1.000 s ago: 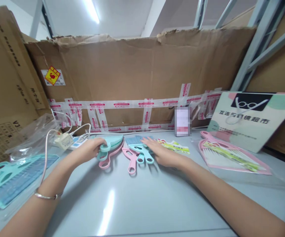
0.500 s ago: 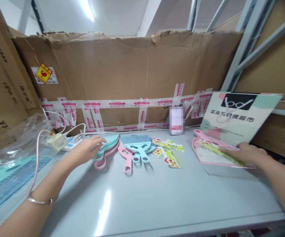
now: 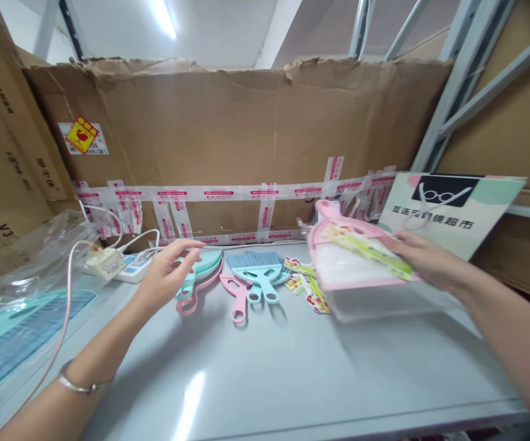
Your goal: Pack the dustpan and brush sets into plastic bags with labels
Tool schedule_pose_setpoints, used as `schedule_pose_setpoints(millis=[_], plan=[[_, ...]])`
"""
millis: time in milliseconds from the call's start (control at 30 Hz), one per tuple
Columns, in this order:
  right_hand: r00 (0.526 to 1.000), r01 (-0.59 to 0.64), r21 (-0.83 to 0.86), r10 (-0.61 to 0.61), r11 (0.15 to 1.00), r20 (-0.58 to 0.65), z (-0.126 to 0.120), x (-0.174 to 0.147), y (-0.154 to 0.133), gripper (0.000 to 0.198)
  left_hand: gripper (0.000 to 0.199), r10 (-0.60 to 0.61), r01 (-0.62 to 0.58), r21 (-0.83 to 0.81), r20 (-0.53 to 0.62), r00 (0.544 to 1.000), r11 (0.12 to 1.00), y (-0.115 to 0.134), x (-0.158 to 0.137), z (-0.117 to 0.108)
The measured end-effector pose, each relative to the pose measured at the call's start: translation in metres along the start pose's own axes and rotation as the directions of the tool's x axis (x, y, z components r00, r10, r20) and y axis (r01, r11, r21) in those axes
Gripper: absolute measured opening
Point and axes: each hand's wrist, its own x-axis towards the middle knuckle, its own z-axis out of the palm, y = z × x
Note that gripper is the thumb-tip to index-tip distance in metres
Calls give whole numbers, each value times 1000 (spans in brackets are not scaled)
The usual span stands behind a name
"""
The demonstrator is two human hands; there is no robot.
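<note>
My right hand (image 3: 423,260) grips a pink dustpan set in a clear plastic bag (image 3: 354,263) and holds it lifted above the grey table (image 3: 269,380). My left hand (image 3: 166,272) hovers with fingers apart just over a small stack of teal and pink dustpans (image 3: 203,269). Between my hands lie several small brushes (image 3: 251,275), teal and pink, with their handles toward me. A few printed label cards (image 3: 308,288) lie beside the brushes, partly under the lifted bag.
A torn cardboard wall (image 3: 246,141) with taped seams closes off the back. A teal dustpan set in a bag (image 3: 12,331) lies far left, next to a power strip (image 3: 125,266) with white cables. A printed paper bag (image 3: 448,211) leans at right against metal shelving.
My right hand moved from the brushes to the bagged pink dustpan set at right, took hold of it and lifted it leftward. My left hand rose off the dustpan stack and spread its fingers.
</note>
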Motion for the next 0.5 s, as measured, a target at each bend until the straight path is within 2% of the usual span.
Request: schedule_pose_setpoints(millis=[67, 133, 200, 267, 300, 333, 400, 433, 467, 500], plan=[[976, -18, 101, -5, 995, 216, 32, -13, -47, 32, 39, -150, 172, -259, 102, 983, 951, 11, -5, 13], [929, -20, 141, -33, 990, 369, 67, -25, -85, 31, 49, -240, 318, -429, 226, 944, 846, 17, -9, 23], [874, -20, 167, -64, 986, 482, 98, -32, -111, 30, 55, -293, 414, -472, 310, 904, 778, 17, -11, 27], [842, -15, 200, -95, 980, 530, 122, -35, -126, 29, 52, -332, 453, -454, 323, 886, 767, 13, -12, 25], [850, -4, 232, -119, 973, 513, 130, -35, -129, 29, 48, -350, 455, -453, 300, 887, 766, 10, -11, 24], [881, 35, 279, -162, 960, 445, 135, -36, -130, 28, 44, -369, 449, -464, 258, 893, 763, 8, -11, 22], [943, 211, 367, -288, 906, 169, 138, -38, -128, 30, 37, -410, 427, -507, 152, 899, 749, 4, -9, 19], [935, 322, 373, -354, 870, 18, 137, -39, -126, 30, 34, -429, 414, -527, 102, 898, 742, 2, -8, 19], [910, 406, 358, -406, 841, -79, 135, -42, -123, 28, 32, -445, 402, -543, 58, 894, 737, 0, -7, 19], [894, 443, 346, -436, 827, -103, 134, -45, -120, 26, 31, -455, 387, -555, 18, 890, 736, -2, -6, 21]])
